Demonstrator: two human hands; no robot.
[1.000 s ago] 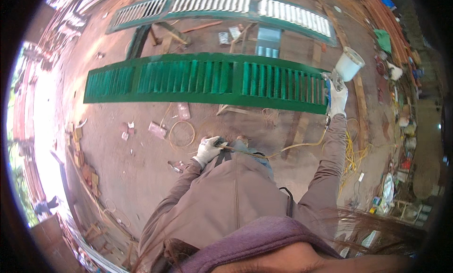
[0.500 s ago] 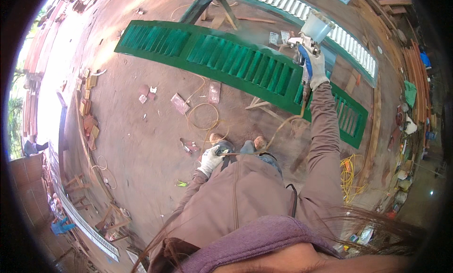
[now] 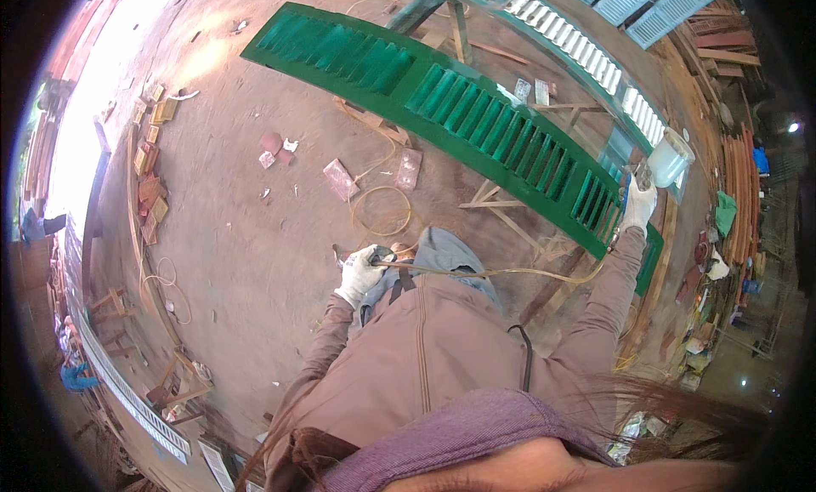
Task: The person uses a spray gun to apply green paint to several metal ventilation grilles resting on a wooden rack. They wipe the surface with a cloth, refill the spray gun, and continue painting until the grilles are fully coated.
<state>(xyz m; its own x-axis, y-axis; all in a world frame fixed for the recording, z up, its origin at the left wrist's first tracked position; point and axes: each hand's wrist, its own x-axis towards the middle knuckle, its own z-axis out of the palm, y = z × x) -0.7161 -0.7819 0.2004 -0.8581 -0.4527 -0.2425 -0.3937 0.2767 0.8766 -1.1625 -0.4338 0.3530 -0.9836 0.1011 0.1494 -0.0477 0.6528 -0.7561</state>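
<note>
A long louvred shutter (image 3: 399,92), wet-looking green, lies across trestles in front of me. Over its right end, my gloved right hand (image 3: 639,204) is closed round a paint spray gun (image 3: 639,177) with a translucent whitish cup (image 3: 671,158) on top. The hand hides most of the gun's body. From the gun a thin yellowish air hose (image 3: 518,272) runs back to my waist. My gloved left hand (image 3: 361,273) is closed round this hose, low in front of my body. Some slats near the right end look less evenly coated.
A second, pale louvred shutter (image 3: 565,39) lies beyond the green one, and light-blue shutters (image 3: 671,11) stand at the far right. Wooden trestle legs (image 3: 501,207) stick out beneath. Coiled hose (image 3: 380,210) and reddish bricks (image 3: 408,169) lie on the floor. Timber (image 3: 738,182) is stacked at right.
My right hand has moved right with the spray gun, toward the shutter's right end. The view has shifted and turned. My left hand still grips the hose.
</note>
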